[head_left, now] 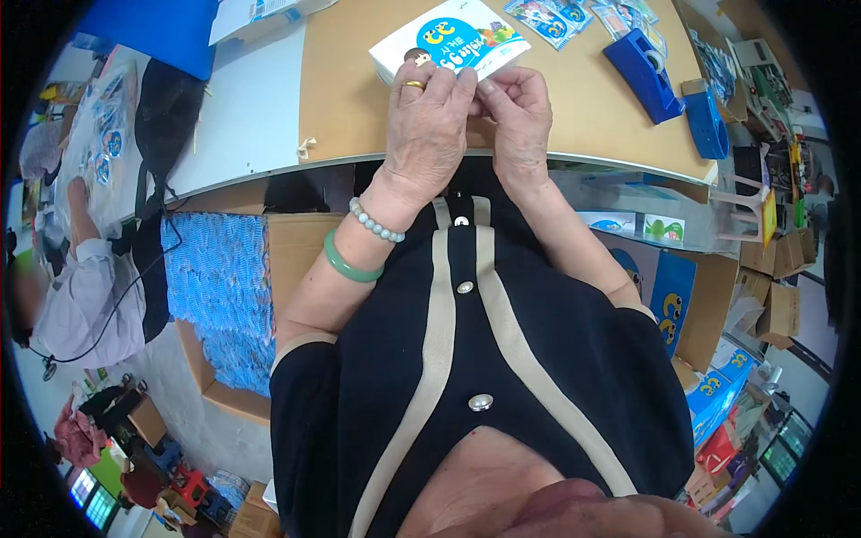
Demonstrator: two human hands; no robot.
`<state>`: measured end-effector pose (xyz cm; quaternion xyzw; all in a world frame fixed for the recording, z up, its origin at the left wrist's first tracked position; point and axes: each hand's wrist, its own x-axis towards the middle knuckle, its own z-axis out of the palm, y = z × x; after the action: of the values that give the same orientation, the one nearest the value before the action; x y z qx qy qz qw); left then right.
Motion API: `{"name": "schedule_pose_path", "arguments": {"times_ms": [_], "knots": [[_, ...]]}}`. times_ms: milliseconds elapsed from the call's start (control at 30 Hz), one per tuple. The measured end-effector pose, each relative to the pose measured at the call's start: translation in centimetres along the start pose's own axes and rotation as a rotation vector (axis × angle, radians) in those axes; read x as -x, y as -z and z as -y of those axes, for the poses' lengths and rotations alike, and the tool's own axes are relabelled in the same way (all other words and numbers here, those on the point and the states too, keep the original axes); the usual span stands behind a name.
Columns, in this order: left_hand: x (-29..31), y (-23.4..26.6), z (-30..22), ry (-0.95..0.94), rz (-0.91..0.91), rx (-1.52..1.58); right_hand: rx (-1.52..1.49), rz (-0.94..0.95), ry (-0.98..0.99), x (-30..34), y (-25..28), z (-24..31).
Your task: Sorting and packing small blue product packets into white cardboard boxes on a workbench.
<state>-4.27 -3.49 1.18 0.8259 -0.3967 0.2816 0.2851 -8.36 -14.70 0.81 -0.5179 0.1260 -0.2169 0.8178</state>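
Cardboard, white-and-blue, head view: boxy carton [448, 40] over smooth tan tabletop [345, 99]. Clamped along near edge in left hand [426, 125]; pinched alongside in right hand [522, 125]. Farther right: angular blue plastic tape dispenser [639, 76], crinkled sachets [545, 20].

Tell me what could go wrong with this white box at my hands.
The white box might crease, since the left hand and right hand both sit at its near edge. If it slides rightward, it could push the loose packets lying close by.
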Motion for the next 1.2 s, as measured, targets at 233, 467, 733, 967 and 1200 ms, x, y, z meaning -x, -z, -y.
{"name": "schedule_pose_path", "arguments": {"times_ms": [233,467,733,967,1200], "knots": [[-1.2,1.7,-0.7,0.021,0.058,-0.111,0.653,0.147,-0.044,-2.7,2.3,0.7],[0.1,-0.5,-1.1,0.121,-0.146,-0.116,1.097,0.019,0.422,-6.1,2.1,4.5],[0.6,1.2,-0.5,0.18,-0.264,-0.149,1.466,0.966,0.688,-9.5,-1.5,5.3],[3.6,2.7,1.9,0.449,-0.142,0.488,1.76,0.856,0.507,-1.1,-1.1,8.4],[1.6,3.4,1.7,0.737,0.156,0.985,1.469,0.66,0.749,-2.6,-0.5,5.9]]}}
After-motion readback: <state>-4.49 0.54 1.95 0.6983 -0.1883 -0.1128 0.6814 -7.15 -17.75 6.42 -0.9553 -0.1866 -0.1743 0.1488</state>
